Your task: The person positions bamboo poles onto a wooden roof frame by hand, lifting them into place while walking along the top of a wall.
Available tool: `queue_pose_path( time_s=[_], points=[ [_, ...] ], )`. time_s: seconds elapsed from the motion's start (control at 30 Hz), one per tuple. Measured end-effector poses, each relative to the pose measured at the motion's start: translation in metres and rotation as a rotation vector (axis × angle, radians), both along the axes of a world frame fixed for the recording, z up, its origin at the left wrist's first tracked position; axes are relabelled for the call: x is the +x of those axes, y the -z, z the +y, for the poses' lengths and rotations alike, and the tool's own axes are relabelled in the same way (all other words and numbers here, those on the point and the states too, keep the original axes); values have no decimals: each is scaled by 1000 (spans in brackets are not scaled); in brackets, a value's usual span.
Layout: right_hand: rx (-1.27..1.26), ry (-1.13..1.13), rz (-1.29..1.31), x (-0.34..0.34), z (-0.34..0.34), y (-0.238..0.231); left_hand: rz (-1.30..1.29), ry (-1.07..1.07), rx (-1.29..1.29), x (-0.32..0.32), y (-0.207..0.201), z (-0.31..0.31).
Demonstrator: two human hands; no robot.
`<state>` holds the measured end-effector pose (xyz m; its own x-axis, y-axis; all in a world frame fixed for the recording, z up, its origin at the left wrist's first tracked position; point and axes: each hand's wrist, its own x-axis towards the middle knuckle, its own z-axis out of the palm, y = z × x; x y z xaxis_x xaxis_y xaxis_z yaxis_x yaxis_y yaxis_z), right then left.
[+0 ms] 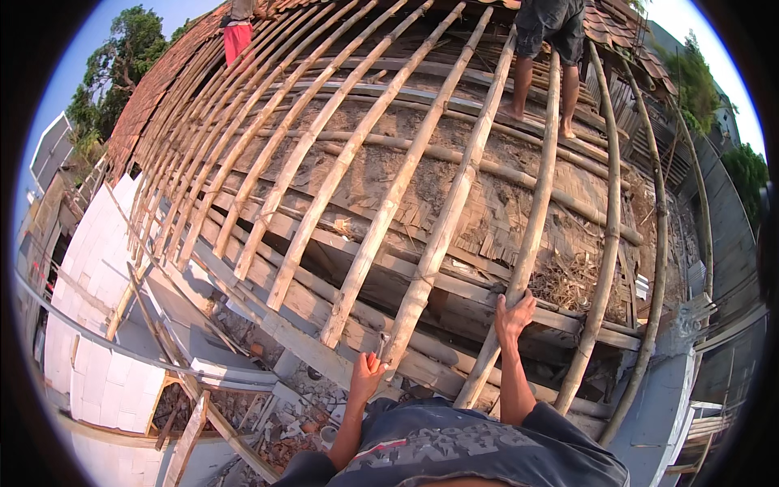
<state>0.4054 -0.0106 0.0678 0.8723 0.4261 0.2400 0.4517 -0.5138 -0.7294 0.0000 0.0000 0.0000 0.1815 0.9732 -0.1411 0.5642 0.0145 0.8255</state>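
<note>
My right hand (514, 318) is closed round a pale wooden pole (531, 235), one of a row of rafters sloping up the roof frame. My left hand (367, 377) is a closed fist beside the lower end of another wooden pole (422, 284). A thin, greyish piece juts up between that fist and the pole; its kind is too small to tell. Both poles lie across a squared beam (454, 286) near me. The inside of my left fist is hidden.
A person in dark shorts (552, 20) stands barefoot higher up; another in red (237, 42) is at the far left. Woven matting (406, 195) lies beneath the poles. Below are rubble (312, 414) and a white block wall (89, 276). Clay tiles (162, 89) cover the upper left.
</note>
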Motion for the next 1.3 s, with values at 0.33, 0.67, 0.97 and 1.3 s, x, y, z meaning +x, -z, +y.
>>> queue_pose_path(
  time_s=[0.33,0.67,0.97,1.3],
  points=[
    [30,1,-54,2,-1,4,-83,-1,-53,-3,3,2],
    [22,2,-13,-1,0,-5,-40,1,-46,-1,-18,-2],
    [2,-34,-26,4,-3,2,-24,32,-4,-1,-18,-1],
    [0,-23,-11,0,-2,-4,0,29,-52,-2,-13,-1]
  ],
)
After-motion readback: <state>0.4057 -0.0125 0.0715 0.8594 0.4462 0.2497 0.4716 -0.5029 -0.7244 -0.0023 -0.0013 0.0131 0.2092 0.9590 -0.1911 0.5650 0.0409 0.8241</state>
